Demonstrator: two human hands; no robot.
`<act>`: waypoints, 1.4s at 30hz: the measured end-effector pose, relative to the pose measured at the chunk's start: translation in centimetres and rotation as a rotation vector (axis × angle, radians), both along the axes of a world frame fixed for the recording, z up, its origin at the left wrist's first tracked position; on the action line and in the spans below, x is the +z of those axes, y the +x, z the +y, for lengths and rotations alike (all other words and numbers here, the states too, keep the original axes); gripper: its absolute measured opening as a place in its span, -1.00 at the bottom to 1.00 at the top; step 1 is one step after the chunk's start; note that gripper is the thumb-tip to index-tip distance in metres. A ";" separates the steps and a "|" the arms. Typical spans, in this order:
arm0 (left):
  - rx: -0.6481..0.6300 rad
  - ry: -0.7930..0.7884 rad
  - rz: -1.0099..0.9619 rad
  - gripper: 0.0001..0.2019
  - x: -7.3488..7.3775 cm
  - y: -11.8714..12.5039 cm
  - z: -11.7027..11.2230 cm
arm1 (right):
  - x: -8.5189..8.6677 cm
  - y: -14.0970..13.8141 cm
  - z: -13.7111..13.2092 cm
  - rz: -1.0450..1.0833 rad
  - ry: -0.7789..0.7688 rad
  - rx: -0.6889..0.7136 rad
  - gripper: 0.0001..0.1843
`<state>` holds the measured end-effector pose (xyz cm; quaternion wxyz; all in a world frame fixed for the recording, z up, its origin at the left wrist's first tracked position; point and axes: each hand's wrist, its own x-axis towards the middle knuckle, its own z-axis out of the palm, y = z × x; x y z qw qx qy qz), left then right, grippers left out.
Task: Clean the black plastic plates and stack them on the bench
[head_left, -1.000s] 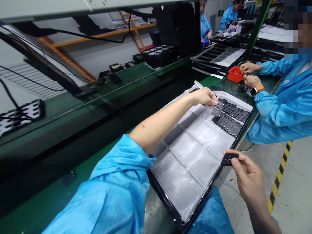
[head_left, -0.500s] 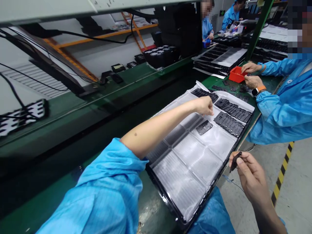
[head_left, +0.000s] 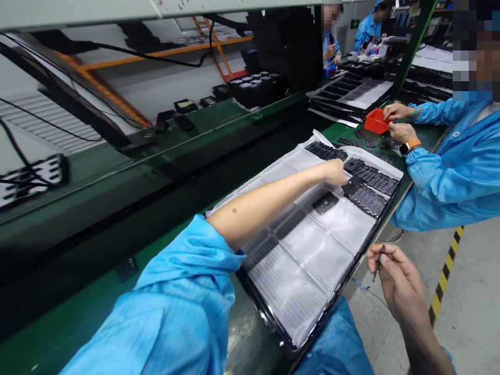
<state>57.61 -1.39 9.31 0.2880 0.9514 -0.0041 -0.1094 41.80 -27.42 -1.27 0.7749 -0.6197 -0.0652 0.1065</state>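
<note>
A clear plastic tray (head_left: 312,271) with several compartments lies on the green bench in a black frame. Rows of small flat black parts (head_left: 369,190) fill its far compartments. My left hand (head_left: 335,173) reaches across the tray with fingers closed at the near end of a row of parts, next to one loose black part (head_left: 325,202) lying flat in a compartment. My right hand (head_left: 392,278) hovers off the tray's right edge, pinching a small black part (head_left: 378,260) seen edge-on.
A co-worker in a blue coat (head_left: 453,166) sits at right, hands at a red bin (head_left: 375,121) with loose parts around it. Black trays (head_left: 347,96) are stacked beyond. A dark conveyor (head_left: 156,172) runs along the left. Yellow-black floor tape (head_left: 445,276) marks the aisle.
My left hand set a black part down in a tray compartment, then moved to the near end of a part row. My right hand turned its part from flat to edge-on.
</note>
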 end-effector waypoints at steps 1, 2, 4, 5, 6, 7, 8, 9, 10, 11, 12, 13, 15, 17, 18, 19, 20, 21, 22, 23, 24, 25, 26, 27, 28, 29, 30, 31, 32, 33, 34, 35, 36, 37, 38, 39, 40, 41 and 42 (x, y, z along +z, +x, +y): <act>0.003 -0.007 0.008 -0.71 0.9 -0.5 0.1 | 0.2 0.1 0.1 0.013 0.033 -0.012 -0.79; 0.004 -0.026 0.015 -0.72 1.9 -1.2 0.1 | 0.5 0.3 0.2 0.027 0.059 -0.023 -0.78; -0.004 -0.110 0.013 -0.75 3.8 -3.2 -0.1 | 1.2 0.7 0.7 0.052 0.075 -0.028 -0.71; -0.015 -0.166 0.008 -0.77 4.6 -4.3 -0.3 | 1.7 1.0 1.1 0.061 0.069 -0.014 -0.66; -0.031 -0.224 0.005 -0.78 5.3 -5.6 -0.5 | 2.3 1.2 1.6 0.071 0.059 0.008 -0.60; -0.053 -0.278 0.009 -0.78 5.8 -7.0 -0.8 | 2.9 1.4 2.1 0.081 0.050 0.045 -0.55; -0.081 -0.327 0.024 -0.78 6.1 -8.3 -1.0 | 3.5 1.6 2.7 0.091 0.047 0.092 -0.51; -0.107 -0.377 0.044 -0.79 6.2 -9.6 -1.3 | 4.0 1.7 3.2 0.108 0.047 0.154 -0.47; -0.127 -0.430 0.064 -0.79 6.3 -10.9 -1.4 | 4.5 1.8 3.7 0.126 0.054 0.219 -0.45; -0.136 -0.487 0.078 -0.80 6.2 -12.1 -1.5 | 4.9 1.8 4.1 0.144 0.063 0.277 -0.44; -0.136 -0.544 0.090 -0.80 6.0 -13.2 -1.5 | 5.2 1.7 4.3 0.156 0.071 0.321 -0.45; -0.131 -0.601 0.105 -0.81 5.7 -14.2 -1.4 | 5.3 1.5 4.4 0.158 0.077 0.345 -0.46; -0.112 -0.723 0.158 -0.85 5.0 -16.0 -0.9 | 5.2 0.9 4.3 0.127 0.066 0.349 -0.50; -0.091 -0.871 0.253 -0.86 4.0 -17.4 -0.1 | 5.0 0.2 3.9 0.053 0.007 0.326 -0.52; -0.075 -0.950 0.302 -0.81 3.4 -18.1 0.4 | 5.0 -0.2 3.7 0.006 -0.039 0.315 -0.52; -0.057 -1.025 0.339 -0.74 2.8 -18.8 0.9 | 5.1 -0.7 3.6 -0.044 -0.094 0.303 -0.51; -0.041 -1.089 0.365 -0.65 2.2 -19.4 1.3 | 5.3 -1.1 3.6 -0.092 -0.154 0.291 -0.49; -0.027 -1.138 0.378 -0.56 1.6 -20.0 1.7 | 5.7 -1.6 3.6 -0.137 -0.212 0.278 -0.47; -0.014 -1.172 0.382 -0.50 1.1 -20.6 2.0 | 6.1 -2.1 3.8 -0.176 -0.260 0.267 -0.45; -0.003 -1.191 0.378 -0.47 0.7 -21.2 2.2 | 6.6 -2.6 4.0 -0.208 -0.296 0.260 -0.45; 0.008 -1.200 0.371 -0.47 0.4 -21.7 2.3 | 7.1 -3.1 4.2 -0.232 -0.324 0.256 -0.46; 0.016 -1.204 0.367 -0.47 0.2 -22.2 2.4 | 7.5 -3.5 4.5 -0.250 -0.342 0.254 -0.47; 0.025 -1.208 0.362 -0.48 0.2 -22.7 2.4 | 7.9 -3.9 4.8 -0.262 -0.353 0.253 -0.49; 0.031 -1.210 0.360 -0.49 0.2 -23.1 2.5 | 8.2 -4.2 5.1 -0.270 -0.362 0.255 -0.50; 0.037 -1.212 0.357 -0.50 0.2 -23.5 2.6 | 8.4 -4.4 5.3 -0.273 -0.370 0.261 -0.52; 0.042 -1.214 0.355 -0.50 0.2 -23.9 2.7 | 8.5 -4.7 5.5 -0.275 -0.376 0.269 -0.53; 0.046 -1.215 0.353 -0.50 0.2 -24.3 2.9 | 8.6 -4.9 5.7 -0.276 -0.380 0.278 -0.54; 0.050 -1.215 0.352 -0.50 0.2 -24.6 3.0 | 8.6 -5.0 5.8 -0.275 -0.384 0.288 -0.55; 0.054 -1.212 0.349 -0.51 0.2 -24.9 3.2 | 8.6 -5.2 5.9 -0.274 -0.389 0.297 -0.55; 0.056 -1.210 0.343 -0.51 0.1 -25.2 3.4 | 8.6 -5.4 6.0 -0.273 -0.395 0.302 -0.56; 0.058 -1.207 0.339 -0.51 0.0 -25.4 3.6 | 8.5 -5.5 6.1 -0.274 -0.403 0.304 -0.56; 0.061 -1.203 0.336 -0.52 -0.1 -25.6 3.7 | 8.5 -5.6 6.2 -0.276 -0.411 0.307 -0.56; 0.064 -1.198 0.334 -0.52 -0.2 -25.8 3.9 | 8.5 -5.8 6.2 -0.279 -0.417 0.311 -0.56; 0.065 -1.196 0.334 -0.53 -0.2 -26.0 4.0 | 8.5 -5.9 6.3 -0.284 -0.421 0.315 -0.56; 0.064 -1.195 0.334 -0.53 -0.2 -26.2 4.2 | 8.4 -6.0 6.4 -0.291 -0.424 0.321 -0.57; 0.063 -1.194 0.335 -0.53 -0.2 -26.4 4.3 | 8.4 -6.1 6.5 -0.302 -0.427 0.324 -0.57; 0.062 -1.193 0.333 -0.53 -0.1 -26.6 4.4 | 8.4 -6.2 6.6 -0.316 -0.432 0.322 -0.57; 0.065 -1.187 0.328 -0.53 0.0 -26.8 4.4 | 8.4 -6.3 6.6 -0.337 -0.443 0.314 -0.58; 0.073 -1.174 0.320 -0.54 0.1 -27.1 4.4 | 8.4 -6.4 6.7 -0.366 -0.460 0.299 -0.57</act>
